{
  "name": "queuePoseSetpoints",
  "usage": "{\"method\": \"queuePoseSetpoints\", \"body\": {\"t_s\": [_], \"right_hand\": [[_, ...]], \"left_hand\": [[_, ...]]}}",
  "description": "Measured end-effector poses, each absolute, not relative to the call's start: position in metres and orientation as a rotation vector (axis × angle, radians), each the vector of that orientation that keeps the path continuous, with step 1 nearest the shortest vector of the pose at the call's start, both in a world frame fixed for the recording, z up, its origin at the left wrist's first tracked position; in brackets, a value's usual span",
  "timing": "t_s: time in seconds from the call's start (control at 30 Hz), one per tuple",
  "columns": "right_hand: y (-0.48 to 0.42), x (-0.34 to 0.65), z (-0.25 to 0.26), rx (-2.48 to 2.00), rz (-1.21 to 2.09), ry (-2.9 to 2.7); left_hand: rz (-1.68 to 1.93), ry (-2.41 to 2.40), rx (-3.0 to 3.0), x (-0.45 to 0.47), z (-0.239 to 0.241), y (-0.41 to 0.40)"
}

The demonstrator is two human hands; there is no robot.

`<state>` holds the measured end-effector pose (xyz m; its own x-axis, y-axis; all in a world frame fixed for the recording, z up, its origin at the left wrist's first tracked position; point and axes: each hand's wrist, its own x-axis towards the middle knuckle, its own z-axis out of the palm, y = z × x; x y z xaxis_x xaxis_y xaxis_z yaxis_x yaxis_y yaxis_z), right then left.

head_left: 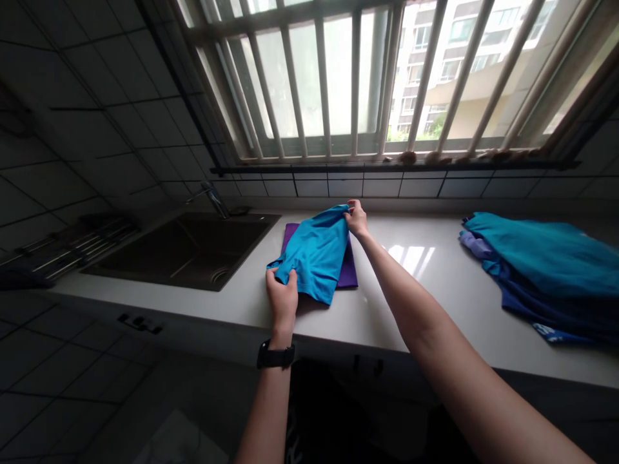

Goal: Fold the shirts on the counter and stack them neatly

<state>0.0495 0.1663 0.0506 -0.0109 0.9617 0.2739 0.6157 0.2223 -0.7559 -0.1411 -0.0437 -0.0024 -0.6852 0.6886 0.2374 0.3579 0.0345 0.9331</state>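
Observation:
A bright blue garment (pixel 316 248), its exact kind unclear, is stretched between my two hands over the white counter. My left hand (pixel 282 293) grips its near left corner, thumb on top, near the counter's front edge. At the far right corner, my right hand (pixel 356 219) pinches the cloth between thumb and fingers. Beneath the blue cloth lies a folded purple cloth (pixel 349 274), showing along the right side and at the upper left. The lower edge of the blue garment hangs slightly over the purple one.
A dark sink (pixel 193 241) with a faucet (pixel 216 198) is set in the counter (pixel 401 309) at left. A metal rack (pixel 82 245) stands beyond it. On the right lies a pile of teal and navy clothes (pixel 546 264). A barred window (pixel 338 84) is behind.

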Motion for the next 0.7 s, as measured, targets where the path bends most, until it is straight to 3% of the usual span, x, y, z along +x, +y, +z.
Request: {"method": "queuePoseSetpoints", "body": {"t_s": [0.2,0.33,0.5,0.7], "right_hand": [[0.146,0.047,0.047,-1.641,0.394,-1.953],[0.108,0.055,0.045,-1.33,0.308,-2.351],[0.045,0.104,0.033,-0.973,0.3,-2.484],[0.011,0.185,0.024,-0.906,0.236,-2.404]], "left_hand": [[1.043,2.287,1.34,-0.137,0.015,-0.062],[0.969,2.496,1.645,-0.13,0.033,-0.072],[1.015,2.096,2.22,-0.106,0.035,-0.048],[0.518,2.109,2.114,-0.086,0.012,-0.012]]}}
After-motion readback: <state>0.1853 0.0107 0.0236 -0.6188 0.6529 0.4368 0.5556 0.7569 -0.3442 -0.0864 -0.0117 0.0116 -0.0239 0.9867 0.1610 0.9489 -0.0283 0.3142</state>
